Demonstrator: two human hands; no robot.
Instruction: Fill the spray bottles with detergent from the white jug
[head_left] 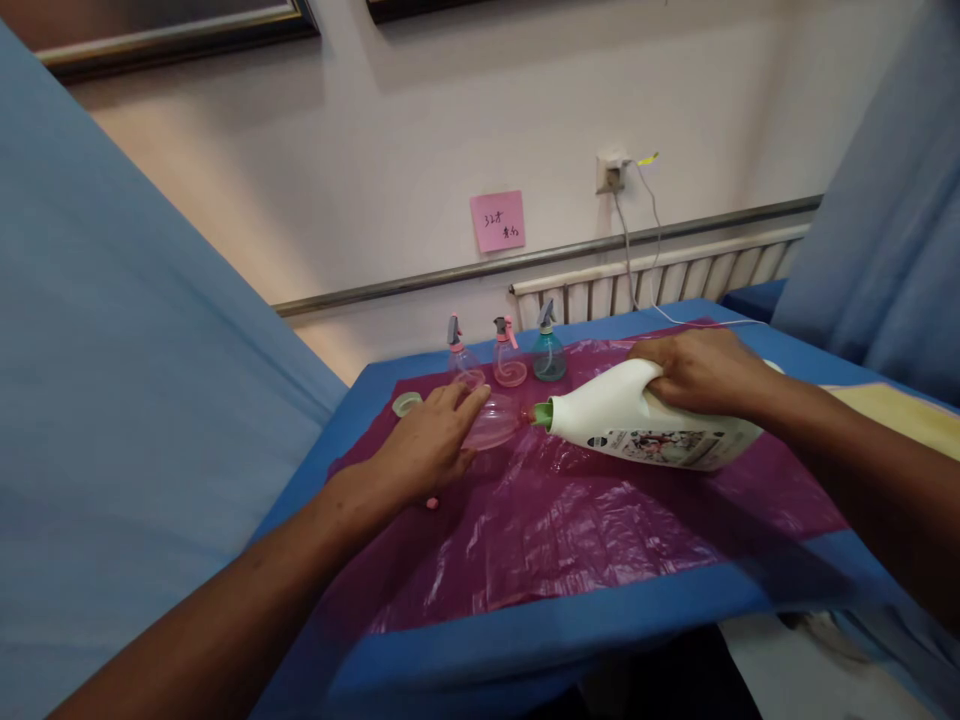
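My right hand (694, 370) grips the handle of a large white detergent jug (637, 420), tipped on its side with its green spout (541, 414) pointing left. The spout meets the neck of a clear pink spray bottle body (493, 422), which has no sprayer head and also lies tilted. My left hand (431, 440) is closed around the base end of that bottle. Whether liquid is flowing between the two cannot be made out. Left of my hand lies a pale green cap (406, 403), and a small pink piece (432, 504) rests near my wrist.
Behind my hands stand a clear pink spray bottle (463, 362), another with a pink trigger (509, 366) and a teal one (549, 352). Purple plastic sheeting (517, 550) covers the blue table (480, 640). A yellow cloth (900, 415) lies at right; a radiator and cords are behind.
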